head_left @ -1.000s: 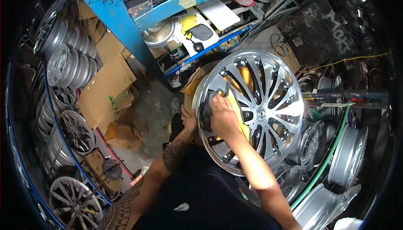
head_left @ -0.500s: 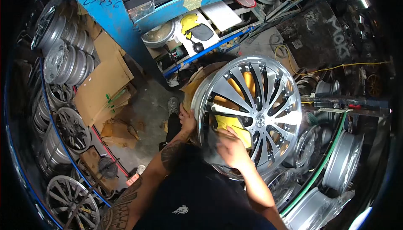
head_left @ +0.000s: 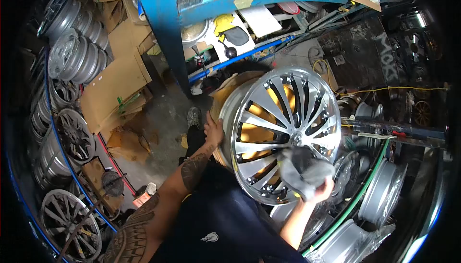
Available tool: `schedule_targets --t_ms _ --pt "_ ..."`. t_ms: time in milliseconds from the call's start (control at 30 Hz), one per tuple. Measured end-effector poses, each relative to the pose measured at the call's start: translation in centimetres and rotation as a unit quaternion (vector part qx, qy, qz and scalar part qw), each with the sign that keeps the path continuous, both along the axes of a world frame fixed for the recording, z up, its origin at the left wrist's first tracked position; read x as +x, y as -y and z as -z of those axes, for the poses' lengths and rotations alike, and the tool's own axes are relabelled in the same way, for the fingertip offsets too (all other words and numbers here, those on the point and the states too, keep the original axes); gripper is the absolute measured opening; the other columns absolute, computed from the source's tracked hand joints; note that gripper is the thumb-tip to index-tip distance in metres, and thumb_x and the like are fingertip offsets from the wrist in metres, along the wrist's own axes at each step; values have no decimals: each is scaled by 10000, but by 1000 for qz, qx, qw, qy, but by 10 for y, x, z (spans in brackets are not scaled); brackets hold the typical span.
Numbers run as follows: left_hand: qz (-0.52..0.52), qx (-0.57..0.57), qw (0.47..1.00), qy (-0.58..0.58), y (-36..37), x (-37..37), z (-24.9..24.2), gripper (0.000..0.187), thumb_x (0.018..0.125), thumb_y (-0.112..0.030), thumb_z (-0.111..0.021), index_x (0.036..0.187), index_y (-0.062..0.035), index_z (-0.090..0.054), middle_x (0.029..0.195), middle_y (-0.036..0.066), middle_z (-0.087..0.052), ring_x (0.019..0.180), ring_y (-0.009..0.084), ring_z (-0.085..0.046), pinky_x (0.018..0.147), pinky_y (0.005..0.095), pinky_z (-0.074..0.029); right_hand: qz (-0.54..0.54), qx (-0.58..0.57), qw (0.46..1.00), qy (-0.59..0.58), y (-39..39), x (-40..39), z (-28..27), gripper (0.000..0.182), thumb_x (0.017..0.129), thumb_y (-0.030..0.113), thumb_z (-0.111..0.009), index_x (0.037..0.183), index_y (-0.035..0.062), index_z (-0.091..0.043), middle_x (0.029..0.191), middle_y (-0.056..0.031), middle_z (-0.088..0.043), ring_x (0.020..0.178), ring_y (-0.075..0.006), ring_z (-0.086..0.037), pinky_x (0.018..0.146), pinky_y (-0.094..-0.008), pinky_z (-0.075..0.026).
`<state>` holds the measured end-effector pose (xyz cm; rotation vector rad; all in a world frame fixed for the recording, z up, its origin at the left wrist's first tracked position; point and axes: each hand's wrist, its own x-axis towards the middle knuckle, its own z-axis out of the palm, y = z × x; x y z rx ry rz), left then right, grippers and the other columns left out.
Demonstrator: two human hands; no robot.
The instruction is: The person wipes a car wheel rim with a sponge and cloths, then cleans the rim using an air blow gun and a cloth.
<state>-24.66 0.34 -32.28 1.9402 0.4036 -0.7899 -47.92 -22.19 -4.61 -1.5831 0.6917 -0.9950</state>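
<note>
A large polished wheel rim with many spokes stands tilted in front of me, brown paper along its back left side. My left hand rests against the rim's left side, its fingers bent on the barrel edge. With my right hand I hold a grey cloth, blurred by motion, over the lower right spokes. Part of the cloth's edge shows yellow. The cloth hides some of my right fingers.
Stacked rims and cardboard sheets lie at the left. A blue shelf frame stands behind. More rims lie at the right, past a green bar. A yellow cable crosses the back right.
My right hand has moved right and down across the spokes; the cloth, yellow side showing before, now shows mostly grey. My left hand stays at the rim's left side.
</note>
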Motion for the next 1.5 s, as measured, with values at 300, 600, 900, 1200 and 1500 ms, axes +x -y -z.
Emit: schedule_targets --t_ms 300,600,900,1200,1500 --pt "-4 -12 1000 2 1 4 5 805 1037 -475 -511 1649 -313 -14 1502 340 -339 1328 559 -407 1130 612 -329 -417 -314 797 -304 -104 160 20 363 968 106 -576 1245 -122 -628 1353 -266 -631 1365 -405 -537 1215 -472 -346" --pt "1 -55 999 -3 -6 8 7 852 1027 -468 -540 1653 -289 10 1515 362 -328 1377 549 -367 1173 568 -281 -100 283 951 -70 -44 101 27 302 936 271 -622 1118 33 -663 1115 -133 -685 1100 -274 -645 1012 -446 -489" --pt "27 -61 994 86 -39 22 -19 805 941 -278 -619 1625 -99 -235 1491 276 -481 1329 390 -536 1096 465 -432 -67 390 918 20 -41 55 3 453 959 321 -605 1273 -4 -634 1266 -151 -678 1174 -301 -646 1064 -451 -490" --pt "-8 -358 931 65 -58 47 -131 304 978 -81 -582 1271 -11 -627 1127 40 -684 1059 118 -613 961 284 -481 115 288 927 211 7 57 -58 418 900 222 -680 1256 8 -636 1254 -137 -670 1169 -270 -638 1047 -442 -490" --pt "389 -316 704 503 -35 25 -302 843 830 -115 -773 1533 -51 -313 1555 221 -372 1468 373 -345 1170 486 -329 -326 176 926 -75 -61 101 -45 320 871 196 -767 1073 -48 -729 972 -69 -727 909 -172 -658 813 -328 -512"
